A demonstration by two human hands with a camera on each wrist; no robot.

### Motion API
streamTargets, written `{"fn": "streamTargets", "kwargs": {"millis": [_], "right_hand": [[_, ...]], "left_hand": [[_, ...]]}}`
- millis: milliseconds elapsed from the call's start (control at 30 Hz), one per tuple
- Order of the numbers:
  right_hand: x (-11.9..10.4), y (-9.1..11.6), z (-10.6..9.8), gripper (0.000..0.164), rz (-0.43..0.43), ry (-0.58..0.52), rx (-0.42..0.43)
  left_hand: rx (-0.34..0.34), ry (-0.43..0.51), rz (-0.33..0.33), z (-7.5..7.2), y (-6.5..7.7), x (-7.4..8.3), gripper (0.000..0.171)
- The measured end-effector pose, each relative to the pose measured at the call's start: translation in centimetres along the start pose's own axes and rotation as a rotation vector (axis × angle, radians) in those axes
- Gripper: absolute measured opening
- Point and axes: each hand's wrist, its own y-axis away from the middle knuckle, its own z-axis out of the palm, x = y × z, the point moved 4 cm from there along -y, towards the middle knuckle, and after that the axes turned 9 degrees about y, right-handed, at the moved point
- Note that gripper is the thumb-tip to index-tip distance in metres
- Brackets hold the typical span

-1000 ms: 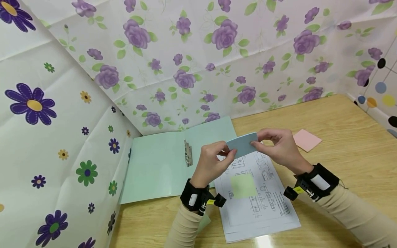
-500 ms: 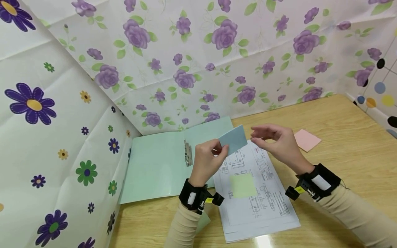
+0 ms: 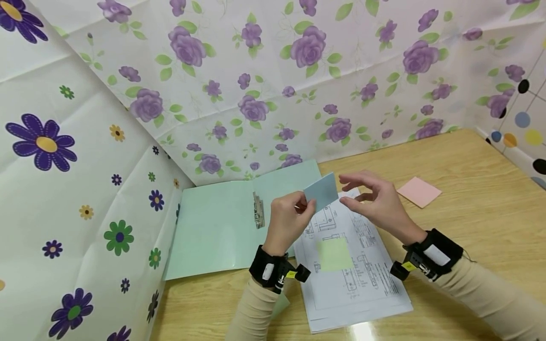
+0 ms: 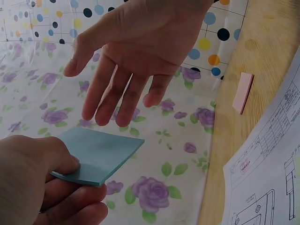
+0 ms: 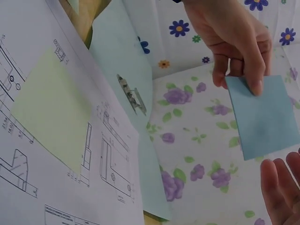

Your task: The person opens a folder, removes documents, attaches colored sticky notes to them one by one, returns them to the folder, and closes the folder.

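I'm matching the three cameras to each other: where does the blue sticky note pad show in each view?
Head: blue sticky note pad at centre, pinched by the left hand.
Left wrist: lower left, under the right hand.
Right wrist: right side.
Shared landmark: the printed drawing sheet.

The table (image 3: 469, 199) is pale wood with a visible grain and a sealed, slightly glossy finish; a bright glare shows on it just below the paper drawings (image 3: 354, 279). Those drawings are thin white printed paper, smooth and matt. On top of them lies a pale green sticky note (image 3: 334, 254), matt paper. The blue pad of notes (image 3: 322, 192) pinched in the left hand (image 3: 286, 222) is matt paper too, as is the pink pad (image 3: 419, 191) to the right of the drawings. Left of the drawings, the open folder (image 3: 213, 227) looks like smooth mint-green card with a shiny metal clip (image 3: 258, 210). The flowered sheeting (image 3: 256, 85) behind is creased, with a faint sheen.
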Motion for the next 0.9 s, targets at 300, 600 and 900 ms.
{"fn": "streamTargets", "kwargs": {"millis": [300, 600, 900], "right_hand": [[0.2, 0.3, 1.2, 0.056, 0.021, 0.007, -0.042], [0.7, 0.4, 2.3, 0.054, 0.045, -0.005, -0.082], [0.4, 0.4, 2.0, 0.049, 0.029, -0.017, -0.071]], "left_hand": [[-0.061, -0.013, 0.049, 0.8, 0.2, 0.6, 0.017], [-0.132, 0.053, 0.119, 1.7, 0.2, 1.5, 0.007], [-0.103, 0.047, 0.118, 1.5, 0.3, 1.5, 0.013]]}}
